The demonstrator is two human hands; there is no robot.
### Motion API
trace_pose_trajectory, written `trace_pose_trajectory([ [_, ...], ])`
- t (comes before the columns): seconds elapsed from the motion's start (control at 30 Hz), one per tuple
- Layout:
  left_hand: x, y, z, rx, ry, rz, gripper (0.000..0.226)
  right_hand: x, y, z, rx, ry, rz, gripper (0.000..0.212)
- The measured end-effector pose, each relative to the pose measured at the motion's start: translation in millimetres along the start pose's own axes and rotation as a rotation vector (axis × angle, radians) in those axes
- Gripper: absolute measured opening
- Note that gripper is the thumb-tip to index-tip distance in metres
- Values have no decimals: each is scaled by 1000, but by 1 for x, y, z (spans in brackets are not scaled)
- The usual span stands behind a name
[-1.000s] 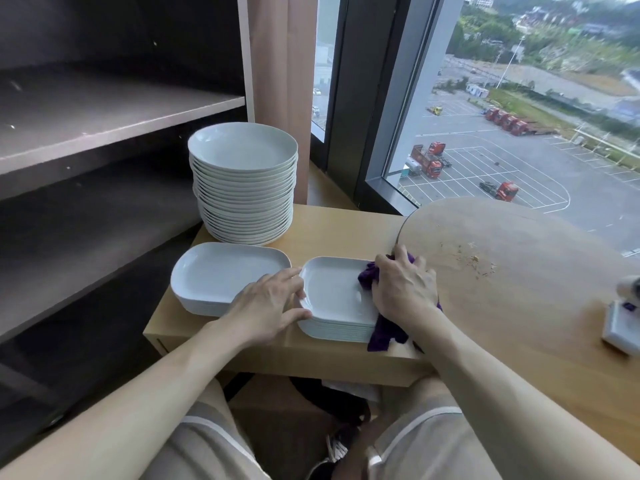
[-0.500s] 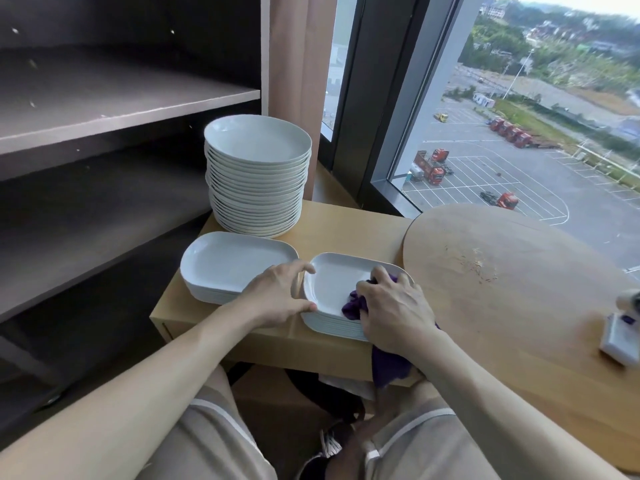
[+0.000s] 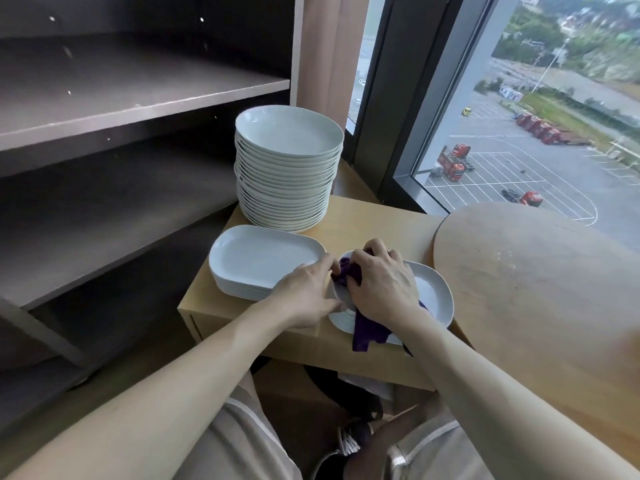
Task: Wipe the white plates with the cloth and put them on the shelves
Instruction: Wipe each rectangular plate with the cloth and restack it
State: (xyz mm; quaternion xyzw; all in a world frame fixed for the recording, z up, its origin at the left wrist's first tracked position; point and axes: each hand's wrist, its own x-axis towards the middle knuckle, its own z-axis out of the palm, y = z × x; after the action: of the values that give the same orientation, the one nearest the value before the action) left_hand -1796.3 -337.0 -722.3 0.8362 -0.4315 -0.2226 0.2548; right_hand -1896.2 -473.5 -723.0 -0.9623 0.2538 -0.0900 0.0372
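Two low stacks of white rectangular plates lie on a small wooden table [image 3: 377, 220]. My right hand [image 3: 381, 282] grips a purple cloth [image 3: 369, 332] and presses it on the top plate of the right stack [image 3: 433, 296]. At that stack's left edge my left hand [image 3: 308, 297] holds the plate, thumb on the near rim. The left stack [image 3: 256, 259] sits untouched beside it. Behind both rises a tall stack of round white plates [image 3: 289, 168]. Dark shelves [image 3: 138, 95] stand bare on the left.
A round wooden tabletop [image 3: 536, 289] adjoins the small table on the right. A large window [image 3: 519, 116] and a curtain [image 3: 325, 57] are behind. My knees and a shoe show below the table edge.
My right hand has slid the cloth leftward across the top plate, towards my left hand. The camera has swung to the left and closer, so the white thing at the right edge is out of frame.
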Motion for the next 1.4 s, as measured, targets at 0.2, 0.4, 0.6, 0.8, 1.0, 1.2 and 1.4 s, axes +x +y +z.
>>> trace_pose_trajectory([
  [0.2,3,-7,0,6,3,3,47,-1,-2,-1,30,3,62,28],
  [0.4,5,-15,2,31,18,36,44,-7,2,-2,26,27,195,25],
  [0.6,4,-17,2,62,31,56,38,-20,34,-13,-12,-15,295,26],
  [0.8,4,-16,5,107,55,89,35,-40,56,-26,-126,-125,325,29],
  [1.0,2,-18,8,104,60,88,36,-61,50,-29,-110,-153,277,23],
  [1.2,7,-17,3,111,39,76,40,-60,46,-33,-78,-179,204,21],
  [1.4,10,-19,0,108,33,90,39,-41,23,-21,-48,-115,83,23],
])
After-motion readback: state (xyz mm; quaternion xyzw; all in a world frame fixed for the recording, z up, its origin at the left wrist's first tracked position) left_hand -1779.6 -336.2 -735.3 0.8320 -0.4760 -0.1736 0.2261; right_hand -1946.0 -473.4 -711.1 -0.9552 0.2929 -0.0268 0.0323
